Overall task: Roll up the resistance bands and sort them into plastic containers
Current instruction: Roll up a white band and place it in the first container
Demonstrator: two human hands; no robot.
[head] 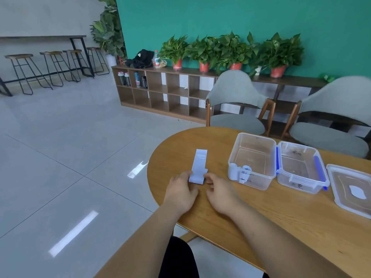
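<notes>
A pale, flat resistance band (pixel 199 164) lies on the round wooden table (pixel 281 213), its far end stretched away from me and its near end partly rolled. My left hand (pixel 181 192) pinches the left side of that rolled end. My right hand (pixel 219 192) pinches its right side. To the right stands a clear plastic container (pixel 254 155) with rolled pale bands (pixel 240 173) in its near left corner. Beside it is a second clear container (pixel 301 167) with blue clips, which looks bare inside.
A clear lid (pixel 353 189) lies upside down at the table's right edge. Two grey chairs (pixel 236 109) stand behind the table. A low wooden shelf (pixel 164 91) with potted plants lines the green wall. Tiled floor lies to the left.
</notes>
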